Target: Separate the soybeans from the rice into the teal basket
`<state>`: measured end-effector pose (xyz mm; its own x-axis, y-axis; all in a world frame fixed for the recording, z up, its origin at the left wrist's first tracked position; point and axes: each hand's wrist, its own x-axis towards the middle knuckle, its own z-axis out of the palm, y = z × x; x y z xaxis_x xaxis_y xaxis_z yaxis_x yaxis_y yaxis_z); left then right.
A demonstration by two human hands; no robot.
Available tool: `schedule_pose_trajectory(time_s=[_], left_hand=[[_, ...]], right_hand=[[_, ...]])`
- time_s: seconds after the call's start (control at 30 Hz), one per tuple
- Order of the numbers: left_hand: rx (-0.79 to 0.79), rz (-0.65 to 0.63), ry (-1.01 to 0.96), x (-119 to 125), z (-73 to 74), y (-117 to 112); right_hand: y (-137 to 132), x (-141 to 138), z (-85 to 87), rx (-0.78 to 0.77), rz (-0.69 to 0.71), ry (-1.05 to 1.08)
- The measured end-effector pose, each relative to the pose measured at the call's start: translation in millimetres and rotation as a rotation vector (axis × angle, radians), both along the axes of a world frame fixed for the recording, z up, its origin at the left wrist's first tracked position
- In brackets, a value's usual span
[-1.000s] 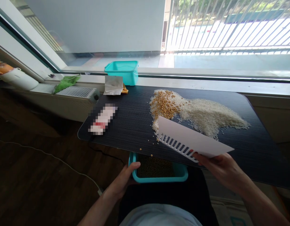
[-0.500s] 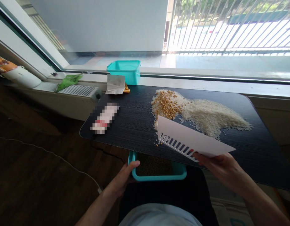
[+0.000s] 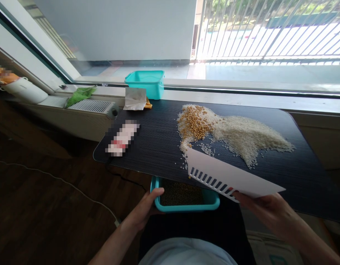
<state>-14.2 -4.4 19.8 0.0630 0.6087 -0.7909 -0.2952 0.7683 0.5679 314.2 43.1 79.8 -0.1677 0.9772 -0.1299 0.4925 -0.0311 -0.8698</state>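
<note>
My left hand [image 3: 150,202] grips the left end of a turquoise plastic tub [image 3: 186,209], its thumb over the rim. Small dark grains [image 3: 181,193] lie inside the tub, which sits below the table's front edge. In my right hand [image 3: 265,206] is a white flat plastic piece [image 3: 227,167] with a row of slots along its lower edge. It slants over the front of the dark table [image 3: 156,147]. Beyond it spreads a heap of white rice [image 3: 241,134], with yellow peas or similar round grains [image 3: 196,123] on its left part.
A second turquoise tub [image 3: 150,84] stands at the back by the window. Before it is a silvery packet [image 3: 135,98]. A blurred pale object [image 3: 122,139] lies on the table's left. A green cloth [image 3: 80,95] rests on the radiator [image 3: 91,106].
My right hand has drawn the slotted white piece towards me, down and slightly right, to the table's front edge. My left hand and the tub have stayed nearly still.
</note>
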Motion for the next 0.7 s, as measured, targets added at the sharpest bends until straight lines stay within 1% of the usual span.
schedule_pose_trajectory(time_s=[0.07, 0.13, 0.23, 0.27, 0.37, 0.43, 0.57, 0.63, 0.7], left_hand=[[0.004, -0.003, 0.004, 1, 1.2, 0], [0.004, -0.005, 0.010, 3, 2.5, 0], [0.005, -0.007, 0.027, 4, 4.0, 0], [0.008, -0.005, 0.034, 4, 4.2, -1], [0.022, -0.005, 0.034, 4, 4.2, -2], [0.028, -0.013, 0.020, 3, 3.6, -2], [0.013, -0.014, 0.019, 3, 0.7, -2], [0.003, -0.009, 0.031, 3, -1.0, -2], [0.001, -0.006, 0.043, 2, -2.3, -2]], right_hand=[[-3, 4, -2.2, -0.005, 0.000, -0.014], [-3, 4, -2.5, 0.001, -0.038, -0.030], [-2, -5, 1.0, 0.040, -0.087, -0.039], [-3, -9, 2.8, 0.046, -0.079, -0.037], [-5, -20, 7.7, 0.033, 0.001, -0.020], [-4, -23, 9.0, 0.040, 0.001, -0.012], [17, -21, 8.1, 0.085, -0.146, -0.013], [31, -21, 7.7, 0.084, -0.171, -0.007], [43, -24, 7.4, 0.083, -0.164, -0.003]])
